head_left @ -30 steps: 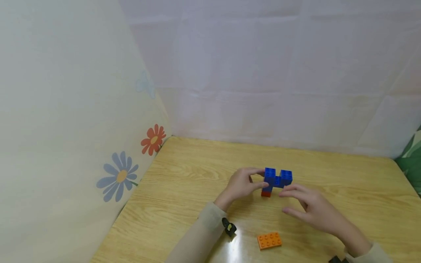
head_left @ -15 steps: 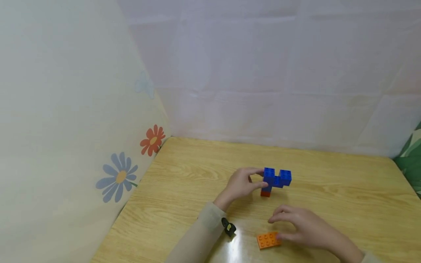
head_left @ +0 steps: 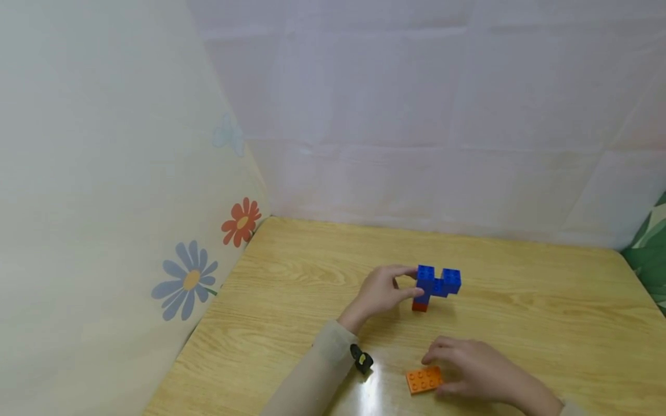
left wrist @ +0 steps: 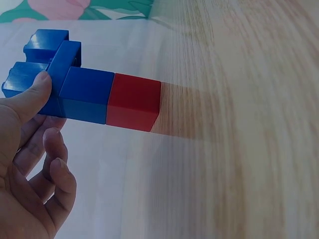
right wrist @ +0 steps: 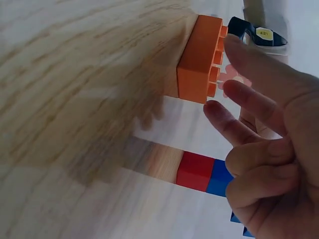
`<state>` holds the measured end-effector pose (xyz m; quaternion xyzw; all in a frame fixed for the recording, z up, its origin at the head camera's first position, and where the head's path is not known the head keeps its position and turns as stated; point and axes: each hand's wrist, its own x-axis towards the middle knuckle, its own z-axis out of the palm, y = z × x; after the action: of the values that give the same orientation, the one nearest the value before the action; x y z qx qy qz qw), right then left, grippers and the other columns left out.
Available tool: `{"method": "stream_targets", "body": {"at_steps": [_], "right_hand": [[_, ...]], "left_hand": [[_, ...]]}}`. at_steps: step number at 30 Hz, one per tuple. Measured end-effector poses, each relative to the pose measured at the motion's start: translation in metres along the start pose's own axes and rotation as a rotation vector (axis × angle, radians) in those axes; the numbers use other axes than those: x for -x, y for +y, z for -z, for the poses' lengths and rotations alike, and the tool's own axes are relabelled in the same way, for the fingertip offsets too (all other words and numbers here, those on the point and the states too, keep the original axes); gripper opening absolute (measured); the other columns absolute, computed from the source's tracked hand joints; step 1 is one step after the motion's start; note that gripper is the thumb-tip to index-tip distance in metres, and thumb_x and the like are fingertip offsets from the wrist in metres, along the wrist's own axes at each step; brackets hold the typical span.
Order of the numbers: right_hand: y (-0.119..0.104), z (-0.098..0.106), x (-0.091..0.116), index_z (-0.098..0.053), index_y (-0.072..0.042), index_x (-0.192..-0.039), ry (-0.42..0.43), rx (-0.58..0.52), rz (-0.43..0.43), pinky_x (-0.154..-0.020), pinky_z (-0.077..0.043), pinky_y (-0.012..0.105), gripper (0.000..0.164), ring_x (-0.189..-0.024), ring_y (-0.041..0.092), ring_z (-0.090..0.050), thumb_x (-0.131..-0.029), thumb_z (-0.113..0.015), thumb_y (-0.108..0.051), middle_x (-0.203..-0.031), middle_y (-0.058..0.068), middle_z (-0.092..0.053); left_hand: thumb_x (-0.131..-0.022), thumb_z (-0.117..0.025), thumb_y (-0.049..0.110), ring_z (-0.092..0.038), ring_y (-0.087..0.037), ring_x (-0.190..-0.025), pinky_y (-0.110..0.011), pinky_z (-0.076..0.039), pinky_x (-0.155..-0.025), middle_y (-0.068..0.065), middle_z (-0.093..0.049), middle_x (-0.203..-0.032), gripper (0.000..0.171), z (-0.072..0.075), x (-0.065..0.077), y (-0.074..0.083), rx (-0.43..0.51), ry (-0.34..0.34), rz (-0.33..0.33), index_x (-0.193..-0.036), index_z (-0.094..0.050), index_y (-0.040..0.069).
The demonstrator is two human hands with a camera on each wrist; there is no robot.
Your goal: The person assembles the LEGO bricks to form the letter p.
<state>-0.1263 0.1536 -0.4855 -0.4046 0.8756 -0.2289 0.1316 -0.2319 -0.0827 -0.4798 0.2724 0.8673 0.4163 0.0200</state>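
Observation:
My left hand (head_left: pixel 378 293) pinches a small tower of building blocks, several blue blocks (head_left: pixel 426 277) over a red block (head_left: pixel 420 307) at the bottom. In the left wrist view the thumb lies on the blue part, and the red block (left wrist: pixel 133 102) meets the wooden surface. An orange brick (head_left: pixel 423 381) with two rows of studs lies flat nearer the front. Beside it hovers my right hand (head_left: pixel 477 370), thumb and fingers parted around the brick's right end. The right wrist view has the fingertips close to the orange brick (right wrist: pixel 198 62); contact is unclear.
The wooden table (head_left: pixel 312 254) reaches back to a pale cloth backdrop (head_left: pixel 390 115). A flower-printed sheet (head_left: pixel 104 144) hangs along the left side. A black strap piece (head_left: pixel 362 359) sits on the left sleeve.
My right hand has left the blue blocks and come down towards the front, to the orange brick. The left hand keeps its hold on the tower, which stays in place.

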Motion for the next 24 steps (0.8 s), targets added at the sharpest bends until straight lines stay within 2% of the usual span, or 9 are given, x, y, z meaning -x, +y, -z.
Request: {"method": "stream_targets", "body": {"at_steps": [4, 11, 19, 24], "right_hand": [[-0.0015, -0.0003, -0.0012, -0.076, -0.026, -0.112, -0.035, -0.014, -0.032, -0.081, -0.057, 0.033, 0.034, -0.095, 0.001, -0.063, -0.083, -0.087, -0.041, -0.111, -0.018, -0.066], [-0.0038, -0.0007, -0.0028, -0.077, -0.026, -0.109, -0.036, -0.009, -0.054, -0.081, -0.057, 0.033, 0.029, -0.094, 0.001, -0.063, -0.083, -0.089, -0.031, -0.107, -0.019, -0.067], [-0.0051, 0.0001, -0.0022, -0.077, -0.024, -0.11, -0.025, -0.017, -0.045, -0.081, -0.057, 0.033, 0.025, -0.095, 0.001, -0.064, -0.087, -0.085, -0.033, -0.108, -0.019, -0.068], [-0.0049, 0.0039, 0.0001, -0.077, -0.022, -0.111, 0.025, -0.005, 0.005, -0.08, -0.057, 0.032, 0.024, -0.096, 0.001, -0.064, -0.091, -0.081, -0.034, -0.11, -0.016, -0.068]], "left_hand": [[-0.096, -0.076, 0.038, -0.06, -0.003, -0.075, -0.022, -0.052, -0.065, 0.006, -0.073, -0.123, 0.047, -0.0001, -0.0009, -0.0004, -0.003, -0.009, -0.006, -0.136, -0.07, 0.015], [-0.096, -0.077, 0.038, -0.059, -0.004, -0.072, -0.023, -0.051, -0.064, 0.005, -0.073, -0.123, 0.047, 0.0, -0.001, 0.0003, -0.005, -0.01, 0.003, -0.137, -0.07, 0.015], [-0.096, -0.077, 0.039, -0.06, -0.004, -0.072, -0.023, -0.052, -0.064, 0.006, -0.072, -0.123, 0.048, -0.0001, -0.0005, 0.0001, 0.0, -0.01, 0.018, -0.137, -0.07, 0.016], [-0.096, -0.077, 0.039, -0.06, -0.004, -0.073, -0.023, -0.052, -0.065, 0.006, -0.073, -0.123, 0.048, 0.0007, 0.0003, 0.0004, -0.006, -0.006, 0.015, -0.136, -0.07, 0.015]]}}
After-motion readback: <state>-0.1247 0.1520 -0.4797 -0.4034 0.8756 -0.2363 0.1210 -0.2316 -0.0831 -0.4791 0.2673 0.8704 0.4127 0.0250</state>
